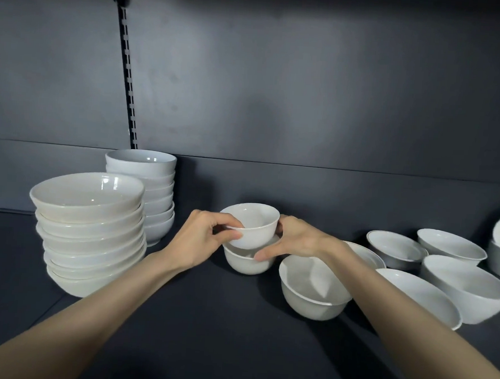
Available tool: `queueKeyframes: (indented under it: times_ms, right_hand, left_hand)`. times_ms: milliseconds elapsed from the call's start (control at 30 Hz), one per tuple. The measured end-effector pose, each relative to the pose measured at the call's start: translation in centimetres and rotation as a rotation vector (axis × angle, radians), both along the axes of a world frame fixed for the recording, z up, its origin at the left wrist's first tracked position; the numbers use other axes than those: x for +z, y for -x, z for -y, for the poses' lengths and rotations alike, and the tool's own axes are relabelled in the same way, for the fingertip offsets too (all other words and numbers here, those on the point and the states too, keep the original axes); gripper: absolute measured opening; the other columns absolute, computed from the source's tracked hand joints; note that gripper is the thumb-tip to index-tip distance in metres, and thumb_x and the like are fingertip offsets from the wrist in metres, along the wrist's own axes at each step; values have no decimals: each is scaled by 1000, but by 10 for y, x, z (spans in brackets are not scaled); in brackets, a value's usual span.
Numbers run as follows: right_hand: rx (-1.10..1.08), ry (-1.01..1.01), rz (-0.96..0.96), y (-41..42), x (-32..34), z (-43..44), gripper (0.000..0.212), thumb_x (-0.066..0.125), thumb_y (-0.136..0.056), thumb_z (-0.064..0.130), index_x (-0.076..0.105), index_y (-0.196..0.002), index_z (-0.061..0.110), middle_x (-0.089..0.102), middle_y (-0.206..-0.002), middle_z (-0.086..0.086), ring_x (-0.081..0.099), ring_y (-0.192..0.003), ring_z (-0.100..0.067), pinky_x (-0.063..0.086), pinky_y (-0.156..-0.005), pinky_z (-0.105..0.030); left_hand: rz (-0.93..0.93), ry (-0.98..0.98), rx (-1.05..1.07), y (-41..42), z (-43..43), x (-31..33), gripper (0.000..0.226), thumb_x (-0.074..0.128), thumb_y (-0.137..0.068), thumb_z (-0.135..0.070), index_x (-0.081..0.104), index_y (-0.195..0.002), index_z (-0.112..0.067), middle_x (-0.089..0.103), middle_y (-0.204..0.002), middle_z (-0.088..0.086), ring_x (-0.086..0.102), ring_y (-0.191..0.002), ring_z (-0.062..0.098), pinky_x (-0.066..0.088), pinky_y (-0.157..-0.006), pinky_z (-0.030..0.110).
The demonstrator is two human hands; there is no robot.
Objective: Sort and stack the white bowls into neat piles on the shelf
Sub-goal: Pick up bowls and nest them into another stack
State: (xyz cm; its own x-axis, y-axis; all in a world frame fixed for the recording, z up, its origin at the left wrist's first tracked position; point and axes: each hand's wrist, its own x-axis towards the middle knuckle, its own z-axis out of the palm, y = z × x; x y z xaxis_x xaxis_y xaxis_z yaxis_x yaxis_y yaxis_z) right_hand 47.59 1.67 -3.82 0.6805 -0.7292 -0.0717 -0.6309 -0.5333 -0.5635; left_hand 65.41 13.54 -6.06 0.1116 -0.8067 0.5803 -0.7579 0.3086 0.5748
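Two bare hands meet over a dark shelf, holding a small white bowl just above a second small bowl that stands on the shelf surface. The left hand grips the upper bowl from its left side, thumb on the near wall and forefinger hooked over the rim, the fingers closed on the bowl. The right hand comes in from the right, its fingers wrapped behind the upper bowl's far side and largely hidden there, while its thumb stretches down to the rim of the lower bowl. The upper bowl sits tilted slightly toward the camera, its base sunk partly into the mouth of the one beneath; whether the two touch cannot be told. To the left stands a tall stack of wide shallow bowls, and behind it, against the back wall, a second stack of deeper bowls. To the right, loose bowls lie unsorted: a deep bowl tipped toward the viewer under the right wrist, a wide bowl leaning beside it, another deep bowl farther right, and two gold-rimmed bowls near the back wall.
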Motion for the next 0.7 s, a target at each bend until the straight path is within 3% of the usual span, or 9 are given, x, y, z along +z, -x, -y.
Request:
queueKeyframes:
  times_ms: [100, 200, 333, 500, 600, 700]
  right_hand:
    - [-7, 22, -4, -1, -1, -7, 97, 86, -36, 57, 48, -118, 21, 62, -113, 8, 59, -106, -12, 51, -94, -36]
    - [9, 50, -35, -3, 0, -21, 78, 89, -53, 43, 47, -112, 15, 61, -107, 3, 58, -101, -15, 51, -89, -34]
    - [22, 60, -13, -9, -4, -39, 74, 89, -59, 39, 43, -111, 11, 60, -105, 0, 57, -100, -18, 50, -85, -31]
    - [-43, 56, 68, -20, -9, -68, 63, 87, -64, 35, 42, -101, 10, 51, -100, 1, 50, -91, -17, 38, -59, -22]
    - [-103, 61, 100, -24, -14, -83, 66, 85, -67, 36, 40, -108, 10, 51, -106, 1, 49, -95, -17, 39, -71, -23]
    - [-176, 41, 197, -28, -26, -96, 67, 86, -66, 35, 42, -109, 10, 56, -115, -3, 53, -105, -20, 41, -80, -24]
  left_hand:
    - [-9, -28, 23, -3, -12, -4, 6, 71, -84, -9, 76, -87, -10, 72, -81, -6, 62, -77, 6, 46, -74, 15]
    - [3, -59, 42, -1, -25, -7, 8, 72, -82, -9, 76, -89, -10, 71, -78, -12, 64, -80, 8, 47, -74, 14]
    - [-13, -86, 41, -4, -41, -13, 9, 72, -83, -10, 76, -89, -14, 74, -84, -5, 66, -84, 17, 50, -80, 27]
    - [-67, -78, -5, -18, -58, -19, 12, 69, -85, -7, 75, -94, -13, 73, -92, -5, 65, -93, 15, 49, -87, 26]
    - [-94, -56, -22, -26, -62, -23, 20, 68, -86, -14, 69, -102, -27, 66, -112, -4, 58, -106, 1, 42, -93, 13]
    - [-266, -106, 17, -22, -65, -25, 38, 66, -88, -24, 56, -125, -22, 52, -129, -6, 50, -110, -7, 37, -92, 10]
